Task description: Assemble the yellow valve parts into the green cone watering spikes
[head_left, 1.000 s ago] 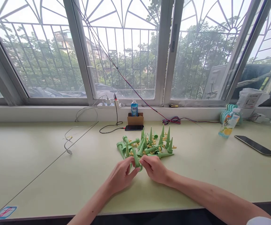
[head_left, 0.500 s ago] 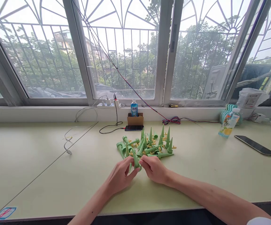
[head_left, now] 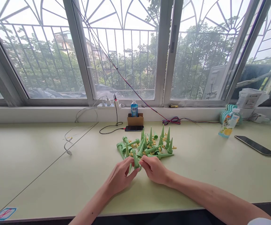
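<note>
My left hand [head_left: 122, 175] is closed round a green plastic watering spike [head_left: 135, 161], its cone pointing up. Against the right side of that spike, my right hand [head_left: 154, 168] is pinched shut. Its fingertips hide whatever small part lies between them. Just beyond both hands is a pile of similar green watering spikes [head_left: 150, 139], several upright and others on their sides. Small yellow valves [head_left: 174, 147] stick out from some of them. Another green tip shows below the left fingers.
A black phone [head_left: 134, 128] lies behind the pile, by a cardboard box [head_left: 135, 120] with a blue-labelled bottle [head_left: 134, 108]. To the right are a drink bottle [head_left: 229, 123] and a second phone [head_left: 255, 145]. Cables [head_left: 171, 120] run along the back; a white cable [head_left: 67, 147] lies left.
</note>
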A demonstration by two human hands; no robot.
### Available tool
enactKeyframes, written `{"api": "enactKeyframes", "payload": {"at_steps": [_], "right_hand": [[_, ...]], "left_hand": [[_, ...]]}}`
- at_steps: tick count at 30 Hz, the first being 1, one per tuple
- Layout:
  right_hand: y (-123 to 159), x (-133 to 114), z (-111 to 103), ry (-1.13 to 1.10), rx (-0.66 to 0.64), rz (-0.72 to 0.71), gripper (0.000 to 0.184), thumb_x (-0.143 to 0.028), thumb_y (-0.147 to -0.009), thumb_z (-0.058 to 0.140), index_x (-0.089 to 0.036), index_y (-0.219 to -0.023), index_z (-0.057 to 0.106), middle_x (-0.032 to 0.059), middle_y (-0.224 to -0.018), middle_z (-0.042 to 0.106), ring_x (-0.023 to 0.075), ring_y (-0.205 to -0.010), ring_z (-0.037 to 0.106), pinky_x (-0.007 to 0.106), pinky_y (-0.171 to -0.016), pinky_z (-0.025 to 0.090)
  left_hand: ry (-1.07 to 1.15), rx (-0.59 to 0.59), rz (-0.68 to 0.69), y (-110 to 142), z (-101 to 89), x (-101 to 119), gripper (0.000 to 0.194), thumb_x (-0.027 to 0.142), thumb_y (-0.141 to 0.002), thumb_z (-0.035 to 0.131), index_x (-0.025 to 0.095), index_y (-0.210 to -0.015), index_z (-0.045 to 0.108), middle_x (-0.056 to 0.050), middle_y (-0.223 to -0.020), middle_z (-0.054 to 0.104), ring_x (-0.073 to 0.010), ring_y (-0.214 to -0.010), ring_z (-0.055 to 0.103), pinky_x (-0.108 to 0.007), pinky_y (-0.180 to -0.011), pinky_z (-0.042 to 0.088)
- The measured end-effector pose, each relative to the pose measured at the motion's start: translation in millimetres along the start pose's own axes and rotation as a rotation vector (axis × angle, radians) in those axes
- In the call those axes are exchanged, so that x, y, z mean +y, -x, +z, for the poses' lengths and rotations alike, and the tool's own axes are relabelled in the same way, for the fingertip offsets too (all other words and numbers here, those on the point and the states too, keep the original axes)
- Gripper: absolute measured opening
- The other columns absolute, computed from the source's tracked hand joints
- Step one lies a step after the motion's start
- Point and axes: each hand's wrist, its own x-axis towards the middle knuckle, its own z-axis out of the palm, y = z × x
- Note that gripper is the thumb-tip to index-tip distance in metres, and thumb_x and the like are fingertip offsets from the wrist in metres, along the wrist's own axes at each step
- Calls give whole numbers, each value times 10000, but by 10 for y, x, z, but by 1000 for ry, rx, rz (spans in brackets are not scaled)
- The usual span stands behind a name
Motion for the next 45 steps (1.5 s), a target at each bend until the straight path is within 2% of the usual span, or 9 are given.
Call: {"api": "enactKeyframes", "payload": {"at_steps": [9, 45], "right_hand": [[5, 10, 13, -11, -14, 34, 316, -303, -1013, 367, -223, -711, 315, -65, -564, 337, 108, -503, 231, 239, -500, 225], [2, 28, 5, -27, -72, 72, 308, -278, -998, 386, -215, -706, 313, -59, -576, 343, 110, -531, 250, 238, -543, 236]], "left_hand": [[-32, -2, -5, 2, 11, 5, 192, 331, -910, 551, 202, -795, 467, 67, -625, 459, -86, -487, 408, -208, -520, 344], [-98, -28, -33, 11, 41, -29, 210, 345, -924, 528, 211, -804, 420, 58, -654, 484, -95, -514, 440, -216, -548, 370]]}}
